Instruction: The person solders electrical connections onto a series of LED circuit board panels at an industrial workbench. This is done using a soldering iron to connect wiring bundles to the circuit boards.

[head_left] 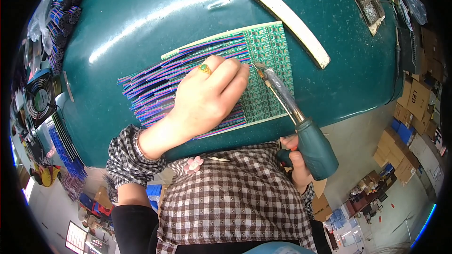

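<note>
A green circuit board panel (270,42) lies on the table, with rows of small components. Striped blue, red and black ribbon wires (155,77) run leftward from it in several rows. My left hand (205,94), with a green-stoned ring, rests over the wires. Its fingers are curled together at a ribbon wire's end by the bare part of the board; the fingertips are partly hidden. My right hand (297,162) is wrapped around the grip of a dark green soldering gun (316,148). The gun's metal tip meets the board area just right of my left fingertips.
Beyond the board lies a long curved white strip (287,19) on the green table (122,28). A worn metal tray (367,2) sits at the far right. Bundled wires (63,19) and a black fan (40,95) line the left edge. Cardboard boxes (416,99) stand to the right.
</note>
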A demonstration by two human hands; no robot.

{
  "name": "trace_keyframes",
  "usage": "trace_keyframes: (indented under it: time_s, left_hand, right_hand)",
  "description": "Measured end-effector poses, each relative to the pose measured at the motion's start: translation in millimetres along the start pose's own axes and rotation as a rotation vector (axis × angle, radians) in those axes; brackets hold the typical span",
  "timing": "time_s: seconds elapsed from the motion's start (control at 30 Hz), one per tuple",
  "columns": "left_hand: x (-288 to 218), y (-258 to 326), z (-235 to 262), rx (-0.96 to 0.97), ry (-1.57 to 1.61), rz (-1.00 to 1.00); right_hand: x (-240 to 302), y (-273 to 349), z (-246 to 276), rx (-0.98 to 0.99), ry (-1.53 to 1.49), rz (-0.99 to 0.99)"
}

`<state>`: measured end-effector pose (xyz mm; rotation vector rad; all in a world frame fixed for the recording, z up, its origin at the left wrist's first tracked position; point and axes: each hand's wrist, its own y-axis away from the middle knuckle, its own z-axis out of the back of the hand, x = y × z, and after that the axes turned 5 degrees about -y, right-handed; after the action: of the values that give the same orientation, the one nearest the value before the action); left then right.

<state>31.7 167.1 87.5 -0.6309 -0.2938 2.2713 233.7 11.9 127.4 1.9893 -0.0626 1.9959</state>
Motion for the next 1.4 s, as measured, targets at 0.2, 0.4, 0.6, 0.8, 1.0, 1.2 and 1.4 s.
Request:
trace_keyframes:
  time_s: [0.2, 0.4, 0.6, 0.8, 1.0, 1.2, 1.4]
  left_hand:
    - [2, 2, -3, -0.002, -0.064, -0.03]
    - [1, 2, -3, 0.002, -0.078, -0.026]
    - [0, 2, -3, 0.012, -0.073, -0.019]
    - [0, 3, -3, 0.01, -0.07, -0.018]
    - [0, 3, -3, 0.02, -0.055, -0.02]
    - [-1, 3, 1, 0.025, 0.009, 0.013]
    - [0, 4, -1, 0.019, 0.066, 0.008]
  right_hand:
    - [-3, 0, 1, 0.017, 0.017, -0.005]
    - [-5, 2, 2, 0.011, 0.04, -0.019]
    - [-6, 2, 3, 0.007, 0.029, 0.0]
    - [-4, 2, 2, 0.008, 0.018, 0.023]
    - [0, 2, -2, -0.032, 0.015, -0.021]
    - [-11, 10, 7, 0.017, -0.087, -0.036]
    - [-11, 13, 9, 0.041, -0.146, -0.073]
